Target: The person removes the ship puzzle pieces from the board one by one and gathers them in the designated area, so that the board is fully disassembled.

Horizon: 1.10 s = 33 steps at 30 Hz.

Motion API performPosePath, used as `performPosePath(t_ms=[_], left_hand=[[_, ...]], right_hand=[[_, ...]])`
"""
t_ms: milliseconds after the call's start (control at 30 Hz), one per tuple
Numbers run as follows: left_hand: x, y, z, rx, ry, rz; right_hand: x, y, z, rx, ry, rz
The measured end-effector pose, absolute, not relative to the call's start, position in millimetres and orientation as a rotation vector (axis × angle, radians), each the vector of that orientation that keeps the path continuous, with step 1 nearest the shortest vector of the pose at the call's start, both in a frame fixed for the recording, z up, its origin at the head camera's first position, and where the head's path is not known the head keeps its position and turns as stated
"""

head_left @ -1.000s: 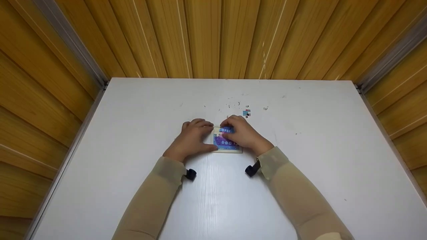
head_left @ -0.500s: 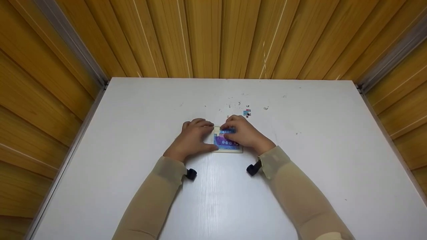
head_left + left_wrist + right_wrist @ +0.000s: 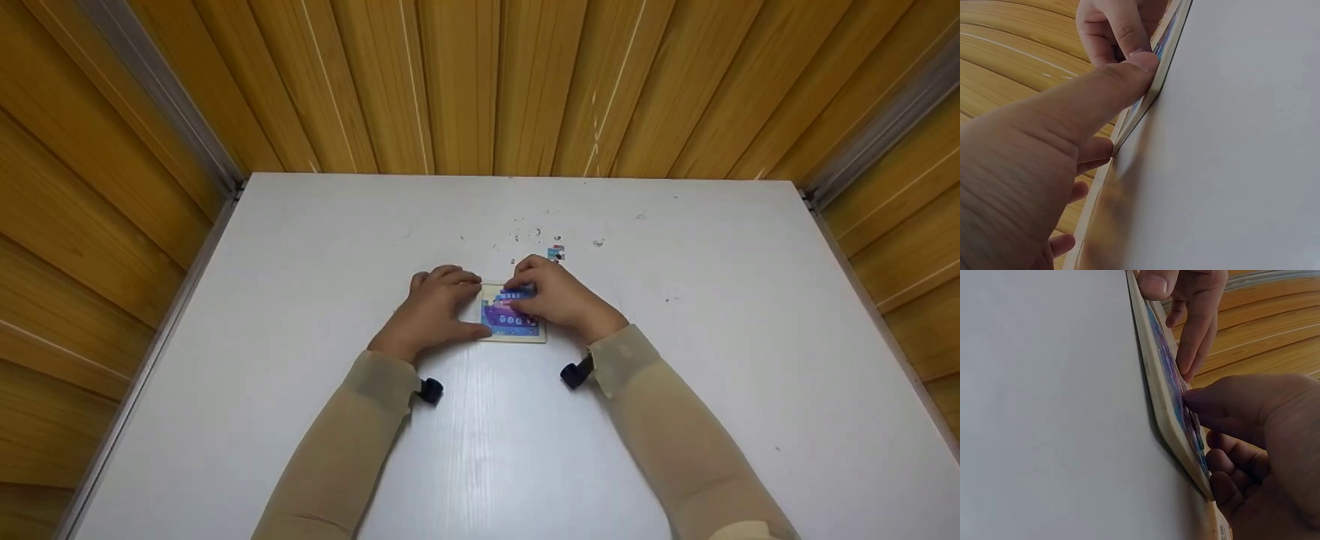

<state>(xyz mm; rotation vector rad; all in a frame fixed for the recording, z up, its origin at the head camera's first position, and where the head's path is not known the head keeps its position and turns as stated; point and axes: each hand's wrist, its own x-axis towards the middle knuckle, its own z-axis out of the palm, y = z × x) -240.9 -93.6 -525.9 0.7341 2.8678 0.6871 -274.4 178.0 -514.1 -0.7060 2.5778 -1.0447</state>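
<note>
A small jigsaw puzzle board lies on the table, with a pale wooden rim and a blue, purple and pink ship picture. Along its left side, my left hand holds the board, thumb on the lower corner and fingertips at the upper corner. Over the upper right part is my right hand, its thumb and curled fingers pinching a puzzle piece at the picture's surface. That piece is mostly hidden by the fingers. In the left wrist view, the left thumb presses on the board's rim.
A loose blue and red puzzle piece lies just beyond my right hand. Small dark marks or crumbs dot the white table behind the board. Wood-patterned walls stand at the back and both sides.
My right hand has shifted slightly right and away from me, uncovering more of the ship picture. The left hand and the board stay in place.
</note>
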Motion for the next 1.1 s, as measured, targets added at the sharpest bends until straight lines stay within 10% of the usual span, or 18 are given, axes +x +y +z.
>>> performPosePath(t_ms=[1100], left_hand=[[-239,-92,-524,0.702,2.86,0.684]], right_hand=[[-291,226,-487,-0.474,2.636,-1.412]])
